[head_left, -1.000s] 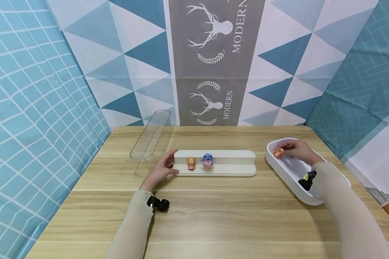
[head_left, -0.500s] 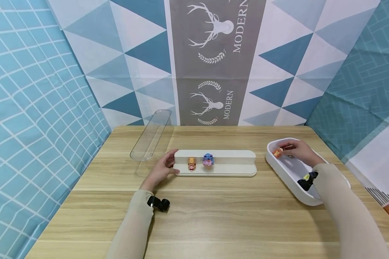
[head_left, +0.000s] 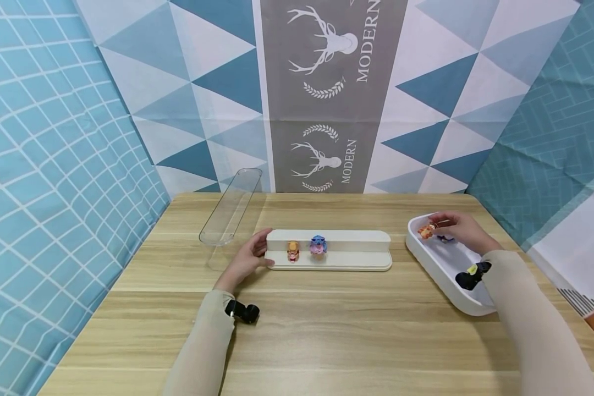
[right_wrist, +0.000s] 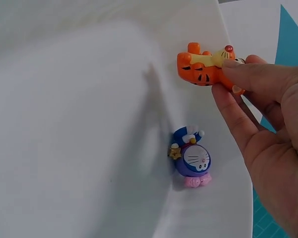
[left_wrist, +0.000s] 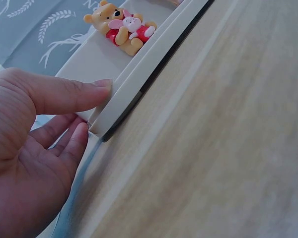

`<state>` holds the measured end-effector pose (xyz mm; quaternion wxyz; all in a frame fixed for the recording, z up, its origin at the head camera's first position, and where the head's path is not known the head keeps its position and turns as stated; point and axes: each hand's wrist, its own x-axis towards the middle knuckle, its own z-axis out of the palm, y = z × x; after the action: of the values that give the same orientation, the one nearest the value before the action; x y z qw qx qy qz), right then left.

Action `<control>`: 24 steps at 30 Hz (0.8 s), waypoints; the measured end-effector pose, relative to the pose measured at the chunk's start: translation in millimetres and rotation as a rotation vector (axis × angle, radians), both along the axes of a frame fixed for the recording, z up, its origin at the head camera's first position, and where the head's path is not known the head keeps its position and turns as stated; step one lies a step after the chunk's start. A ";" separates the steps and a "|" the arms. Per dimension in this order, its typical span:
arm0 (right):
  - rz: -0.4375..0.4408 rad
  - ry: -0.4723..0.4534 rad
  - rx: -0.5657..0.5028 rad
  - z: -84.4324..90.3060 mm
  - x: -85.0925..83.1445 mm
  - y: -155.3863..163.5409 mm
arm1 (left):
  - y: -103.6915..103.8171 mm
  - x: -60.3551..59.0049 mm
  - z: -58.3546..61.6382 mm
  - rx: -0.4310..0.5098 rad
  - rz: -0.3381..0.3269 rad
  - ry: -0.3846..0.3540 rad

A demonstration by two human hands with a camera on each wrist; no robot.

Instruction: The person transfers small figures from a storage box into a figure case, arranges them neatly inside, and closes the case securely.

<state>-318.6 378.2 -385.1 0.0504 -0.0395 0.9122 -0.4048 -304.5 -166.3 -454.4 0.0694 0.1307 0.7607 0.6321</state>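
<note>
My left hand grips the left end of a white two-step display stand; in the left wrist view its thumb lies on the lower step. On that step sit a yellow bear figurine hugging a small pink piglet, and a blue figurine with sunglasses. Over the far end of a white tub, my right hand pinches an orange tiger figurine between thumb and fingers. Below it in the right wrist view, a blue and purple cat figurine lies in the tub.
A clear plastic cover stands at the back left of the wooden table, close to the stand. Patterned cloth walls rise behind the table and at both sides.
My right hand has lifted slightly with the tiger figurine, and the cat figurine in the tub shows more. My left hand and the stand stay in place.
</note>
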 end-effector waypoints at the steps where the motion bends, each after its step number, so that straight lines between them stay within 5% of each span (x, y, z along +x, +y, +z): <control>1: -0.001 -0.003 -0.002 0.9 0.2 0.1 | 0.0 -0.2 -0.2 -0.002 -0.001 0.001; 24: 0.052 0.020 -0.026 22.8 1.4 -12.0 | 0.4 0.9 0.1 -0.012 0.008 0.004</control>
<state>-317.2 366.2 -362.3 0.0515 -0.0680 0.9059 -0.4148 -303.6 -165.9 -454.3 0.0660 0.1283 0.7651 0.6275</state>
